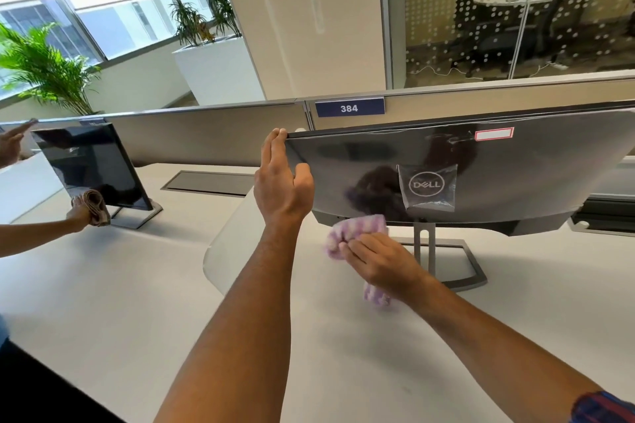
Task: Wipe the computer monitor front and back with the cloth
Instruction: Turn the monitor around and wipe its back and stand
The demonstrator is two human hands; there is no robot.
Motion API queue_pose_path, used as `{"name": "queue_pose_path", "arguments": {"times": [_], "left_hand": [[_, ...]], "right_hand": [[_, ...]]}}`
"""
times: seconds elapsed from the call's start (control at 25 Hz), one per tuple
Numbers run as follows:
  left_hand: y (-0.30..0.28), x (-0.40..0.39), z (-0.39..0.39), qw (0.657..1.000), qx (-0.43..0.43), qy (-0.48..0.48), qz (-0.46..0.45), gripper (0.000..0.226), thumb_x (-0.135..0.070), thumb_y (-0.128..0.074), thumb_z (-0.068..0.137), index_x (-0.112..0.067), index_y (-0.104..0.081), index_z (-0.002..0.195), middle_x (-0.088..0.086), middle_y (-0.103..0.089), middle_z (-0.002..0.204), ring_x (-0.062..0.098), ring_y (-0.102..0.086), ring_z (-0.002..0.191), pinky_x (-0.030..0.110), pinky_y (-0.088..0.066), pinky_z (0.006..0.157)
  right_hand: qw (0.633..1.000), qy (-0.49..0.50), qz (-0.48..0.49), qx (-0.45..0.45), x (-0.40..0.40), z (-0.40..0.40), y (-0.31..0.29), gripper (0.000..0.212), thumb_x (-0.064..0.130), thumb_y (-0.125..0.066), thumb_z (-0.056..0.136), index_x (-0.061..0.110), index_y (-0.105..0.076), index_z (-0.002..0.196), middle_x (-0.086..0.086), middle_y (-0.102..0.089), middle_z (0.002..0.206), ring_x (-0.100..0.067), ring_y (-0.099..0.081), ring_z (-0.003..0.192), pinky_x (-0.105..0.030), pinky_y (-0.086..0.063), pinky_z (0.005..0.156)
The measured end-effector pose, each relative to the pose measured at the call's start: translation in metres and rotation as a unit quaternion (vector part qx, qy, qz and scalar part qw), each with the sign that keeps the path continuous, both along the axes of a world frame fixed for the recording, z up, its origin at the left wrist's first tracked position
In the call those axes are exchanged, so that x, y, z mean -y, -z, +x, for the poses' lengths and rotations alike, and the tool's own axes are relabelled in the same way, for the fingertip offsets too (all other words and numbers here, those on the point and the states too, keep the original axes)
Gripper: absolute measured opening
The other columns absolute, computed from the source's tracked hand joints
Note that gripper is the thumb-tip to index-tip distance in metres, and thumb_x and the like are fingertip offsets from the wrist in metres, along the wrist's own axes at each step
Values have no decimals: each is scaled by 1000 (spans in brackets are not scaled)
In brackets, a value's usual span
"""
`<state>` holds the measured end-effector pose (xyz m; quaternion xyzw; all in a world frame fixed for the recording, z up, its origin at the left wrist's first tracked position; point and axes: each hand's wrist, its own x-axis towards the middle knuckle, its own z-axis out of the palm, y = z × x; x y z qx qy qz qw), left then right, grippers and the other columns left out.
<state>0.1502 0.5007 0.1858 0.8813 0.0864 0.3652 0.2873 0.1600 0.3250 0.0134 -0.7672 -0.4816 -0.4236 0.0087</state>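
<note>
Head view: the glossy black Dell monitor [515, 165] is stood on the white tabletop [343, 354], back toward the camera. Its upper corner is pinched by the left hand [280, 189], likely for steadying, while the purple-and-white fluffy cloth [357, 228] is gripped by the right hand [381, 263] at the lower edge.

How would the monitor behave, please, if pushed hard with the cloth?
The monitor is wide on a slim stand, so it would probably tilt or rock; the left hand steadies its corner. Its glossy film looks slippery.
</note>
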Motion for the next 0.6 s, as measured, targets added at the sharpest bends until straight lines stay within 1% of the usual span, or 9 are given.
{"name": "queue_pose_path", "arguments": {"times": [0.04,0.12,0.2,0.24,0.32,0.4,0.44,0.52,0.6], "left_hand": [[-1,1,-1,1000,0,-4,0,65,-26,-43,81,-20,-45,145,-6,-41,154,19,-55,124,39,-55,93],[-1,3,-1,1000,0,-9,1,66,-25,-44,80,-19,-45,145,-6,-41,154,19,-54,124,37,-54,92],[-1,4,0,1000,-1,-10,6,66,-25,-44,80,-19,-44,146,-6,-40,154,19,-54,124,37,-53,93],[0,5,0,1000,-1,-10,6,65,-25,-45,81,-20,-44,146,-5,-40,154,19,-54,125,37,-54,94],[1,4,1,1000,-1,-9,6,65,-25,-45,81,-20,-44,145,-5,-41,154,19,-53,126,37,-54,94],[3,2,2,1000,3,-10,8,64,-25,-46,81,-20,-43,145,-5,-41,154,20,-53,126,37,-54,94],[4,2,2,1000,5,-10,8,64,-25,-46,82,-20,-43,146,-4,-41,154,21,-54,126,37,-54,95],[5,1,4,1000,9,-11,6,64,-25,-47,82,-21,-43,146,-4,-41,154,21,-54,126,38,-54,95],[6,2,5,1000,11,-12,-1,64,-24,-48,82,-21,-44,145,-5,-42,154,20,-54,127,38,-55,95]], "right_hand": [[1000,-14,1,19,-4,-3,-8,30,5,-66,91,0,-65,121,-9,-63,103,-24,-57,88,-38,-51,84],[998,19,54,29,-7,6,-24,35,4,-65,93,0,-63,128,-11,-64,112,-25,-59,94,-38,-53,87],[990,82,112,-10,-4,20,-25,41,8,-65,93,3,-60,133,-12,-62,125,-28,-60,108,-41,-53,96],[989,103,102,-36,0,24,-18,43,10,-65,92,4,-59,134,-12,-60,129,-30,-59,113,-44,-51,100],[989,125,36,-68,8,27,8,47,10,-72,84,3,-57,127,-12,-58,122,-31,-57,108,-45,-52,94],[980,155,-9,-121,19,29,26,48,14,-81,70,13,-61,113,-7,-58,109,-28,-52,97,-42,-53,79],[972,180,-21,-146,22,30,25,42,17,-83,66,19,-67,105,-4,-60,104,-25,-50,94,-39,-53,73],[970,197,-32,-140,24,36,24,23,17,-79,67,21,-74,89,-2,-64,97,-23,-50,90,-35,-54,67],[971,200,-48,-122,22,38,26,20,15,-73,72,16,-74,92,-5,-63,102,-25,-52,93,-36,-56,70]]}}
